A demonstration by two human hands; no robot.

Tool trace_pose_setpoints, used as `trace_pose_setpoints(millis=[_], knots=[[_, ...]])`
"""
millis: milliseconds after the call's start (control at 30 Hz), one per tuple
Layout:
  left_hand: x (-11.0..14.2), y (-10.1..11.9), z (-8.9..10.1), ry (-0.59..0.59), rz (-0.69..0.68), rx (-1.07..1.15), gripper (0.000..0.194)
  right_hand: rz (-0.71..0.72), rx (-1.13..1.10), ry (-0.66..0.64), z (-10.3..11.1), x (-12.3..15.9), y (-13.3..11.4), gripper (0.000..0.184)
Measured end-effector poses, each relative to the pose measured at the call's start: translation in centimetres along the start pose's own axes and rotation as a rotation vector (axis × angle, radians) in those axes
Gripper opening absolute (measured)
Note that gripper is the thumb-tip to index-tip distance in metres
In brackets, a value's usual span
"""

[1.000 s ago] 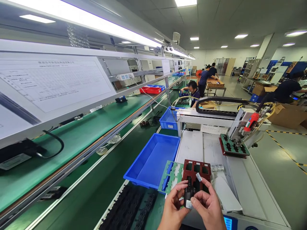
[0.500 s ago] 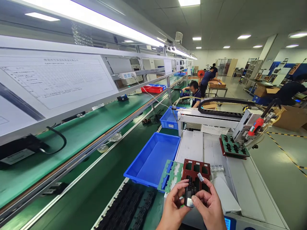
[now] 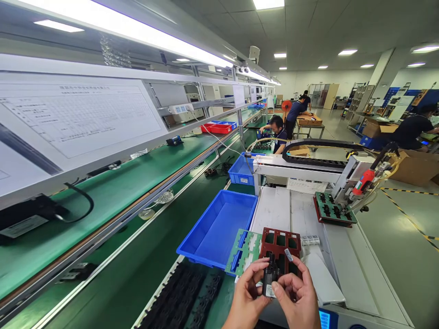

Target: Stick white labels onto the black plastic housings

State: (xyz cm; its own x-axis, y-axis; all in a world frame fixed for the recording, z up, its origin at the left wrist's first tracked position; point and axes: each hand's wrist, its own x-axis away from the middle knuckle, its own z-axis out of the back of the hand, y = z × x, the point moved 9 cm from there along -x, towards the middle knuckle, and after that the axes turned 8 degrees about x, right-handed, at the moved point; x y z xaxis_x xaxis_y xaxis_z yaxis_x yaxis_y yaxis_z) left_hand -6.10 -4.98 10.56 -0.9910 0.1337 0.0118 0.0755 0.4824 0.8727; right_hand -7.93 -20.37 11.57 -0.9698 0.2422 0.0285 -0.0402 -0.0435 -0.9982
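My left hand [image 3: 247, 290] pinches a small black pump-like part [image 3: 270, 273], a ribbed cylinder with a stub at its top, held nearly upright. From the other side my right hand [image 3: 299, 292] grips the same part, its thumb at the edge of a white label [image 3: 270, 290] low on the body. A second small label [image 3: 288, 254] clings to a raised fingertip of the right hand. Just behind the hands lies a dark red fixture plate [image 3: 281, 230] with square openings. Beside it is a light green cut-out plate [image 3: 253, 255]. The fingers hide part of the cylinder.
A blue bin [image 3: 217, 224] stands left of the plates, with rows of black parts [image 3: 181, 294] nearer me. A label strip [image 3: 310, 240] lies to the right. Beyond it, a gantry machine with a red-bodied tool [image 3: 364, 182] stands over a loaded fixture [image 3: 334, 210]. Co-workers [image 3: 278, 132] are farther back.
My right thumb has shifted slightly on the part, and more printing shows on its label. The label on the fingertip has tilted more steeply. Both hands still hold the part.
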Motion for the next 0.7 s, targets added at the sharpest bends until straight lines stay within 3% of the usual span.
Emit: trace_pose_setpoints(millis=[233,367,500,700], knots=[[0.3,-0.4,-0.1,0.003,0.014,0.044,0.056,0.049,0.071,0.113,0.4,1.1,-0.5,0.079],[0.5,-0.7,-0.1,0.043,0.012,0.07,0.06,-0.035,0.014,0.114,0.3,1.2,0.0,0.081],[0.4,-0.3,-0.6,0.034,0.009,0.079,0.058,-0.096,-0.089,0.063,0.6,0.8,0.3,0.081],[0.1,0.0,-1.2,-0.027,0.005,0.087,0.057,-0.309,-0.37,-0.186,-0.4,0.6,1.6,0.084]])
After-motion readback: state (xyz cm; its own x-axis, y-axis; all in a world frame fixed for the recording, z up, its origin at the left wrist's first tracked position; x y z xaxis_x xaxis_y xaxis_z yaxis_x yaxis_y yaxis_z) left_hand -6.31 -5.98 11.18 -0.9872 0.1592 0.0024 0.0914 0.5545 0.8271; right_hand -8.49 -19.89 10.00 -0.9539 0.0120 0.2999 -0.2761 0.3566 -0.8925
